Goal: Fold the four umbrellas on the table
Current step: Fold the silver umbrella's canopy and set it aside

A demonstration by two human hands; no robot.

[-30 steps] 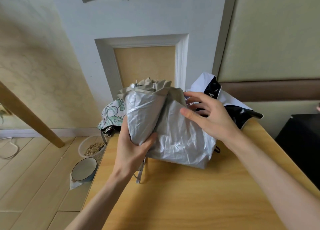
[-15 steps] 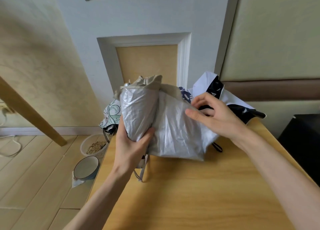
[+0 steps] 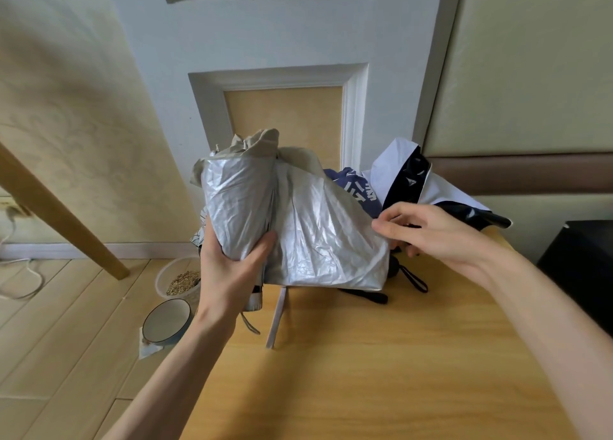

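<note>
Right hand [image 3: 441, 237] slid right along silver umbrella [image 3: 318, 234], fingers [image 3: 398, 211] partly hidden.

A home: panelled door [image 3: 282, 35], wood floor [image 3: 66, 323], pet bowl [image 3: 166, 320] beside table [image 3: 381, 373]

The near umbrella [image 3: 298, 227] was over the counter's [image 3: 381, 373] far end, a second umbrella [image 3: 355, 191] behind it, a third umbrella [image 3: 441, 187] rightward; a bowl [image 3: 166, 320] on the floor [image 3: 66, 323], left.

Crumpled silver umbrella [image 3: 298, 220] upright, half-wrapped, above table.
</note>
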